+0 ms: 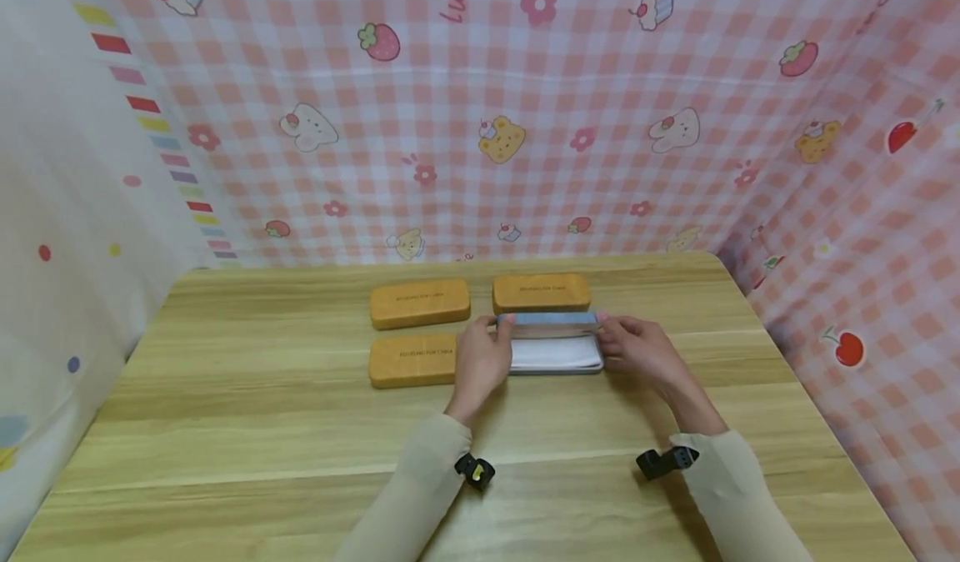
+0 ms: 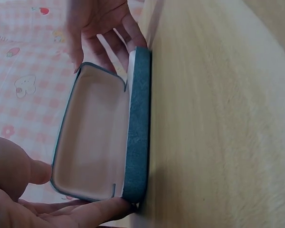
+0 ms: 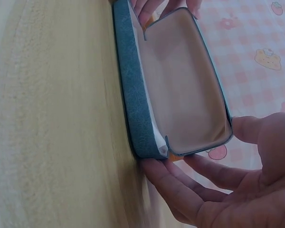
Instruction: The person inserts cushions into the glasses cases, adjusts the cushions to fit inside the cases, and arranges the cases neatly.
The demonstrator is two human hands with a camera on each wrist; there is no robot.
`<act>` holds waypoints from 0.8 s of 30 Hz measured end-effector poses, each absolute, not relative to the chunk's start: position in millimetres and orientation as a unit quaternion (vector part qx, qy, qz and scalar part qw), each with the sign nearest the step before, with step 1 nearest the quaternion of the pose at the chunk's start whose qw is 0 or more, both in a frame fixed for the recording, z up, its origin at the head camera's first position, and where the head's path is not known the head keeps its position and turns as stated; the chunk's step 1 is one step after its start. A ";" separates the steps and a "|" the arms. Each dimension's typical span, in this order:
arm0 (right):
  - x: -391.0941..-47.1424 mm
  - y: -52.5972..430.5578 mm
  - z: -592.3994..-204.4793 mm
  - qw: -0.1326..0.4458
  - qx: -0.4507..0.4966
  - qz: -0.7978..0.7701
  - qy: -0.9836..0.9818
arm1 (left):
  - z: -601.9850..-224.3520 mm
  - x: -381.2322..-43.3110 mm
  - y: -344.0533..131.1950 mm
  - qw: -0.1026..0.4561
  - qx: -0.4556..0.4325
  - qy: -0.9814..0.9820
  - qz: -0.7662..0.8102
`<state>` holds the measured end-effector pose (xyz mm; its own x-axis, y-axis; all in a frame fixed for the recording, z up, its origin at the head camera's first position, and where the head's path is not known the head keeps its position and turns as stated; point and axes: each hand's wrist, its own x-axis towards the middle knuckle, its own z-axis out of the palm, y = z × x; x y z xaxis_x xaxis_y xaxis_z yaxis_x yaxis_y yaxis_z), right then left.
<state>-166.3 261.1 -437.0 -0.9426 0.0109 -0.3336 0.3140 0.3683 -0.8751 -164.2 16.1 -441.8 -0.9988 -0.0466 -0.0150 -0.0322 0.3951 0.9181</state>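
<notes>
A blue-teal glasses case (image 1: 551, 368) stands on the table with its lid raised. Pale lining shows inside the lid (image 2: 92, 133), and white material lies in the base. At the left end my left hand (image 1: 482, 360) holds the case, thumb on the lid's edge and fingers along the end. My right hand (image 1: 647, 350) grips the opposite end likewise; in the right wrist view its thumb (image 3: 247, 129) touches a lid corner while fingers lie against the base. Just left of my left hand is a tan glasses case (image 1: 411, 362), partly hidden by it.
Two more closed tan cases, one at the back left (image 1: 420, 305) and one at the back right (image 1: 542, 293), lie behind the front pair. The wooden table (image 1: 247, 429) meets a pink checked cloth (image 1: 450, 170) at the back; patterned cloth also hangs on both sides.
</notes>
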 end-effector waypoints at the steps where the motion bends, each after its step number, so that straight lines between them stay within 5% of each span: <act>1: -166.2 261.2 -437.7 0.138 0.095 -0.554 0.816 | -442.7 -163.8 16.2 0.009 0.023 -0.834 -0.552; 24: -155.6 267.8 -444.5 0.124 0.030 -0.587 0.800 | -450.9 -148.1 17.4 0.031 -0.009 -0.824 -0.565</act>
<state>-155.6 267.8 -444.5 -0.9675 -0.0975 -0.2331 0.1931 0.3096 -0.9311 -148.1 17.4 -450.9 -0.9979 -0.0202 0.0619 0.0505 0.3605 0.9314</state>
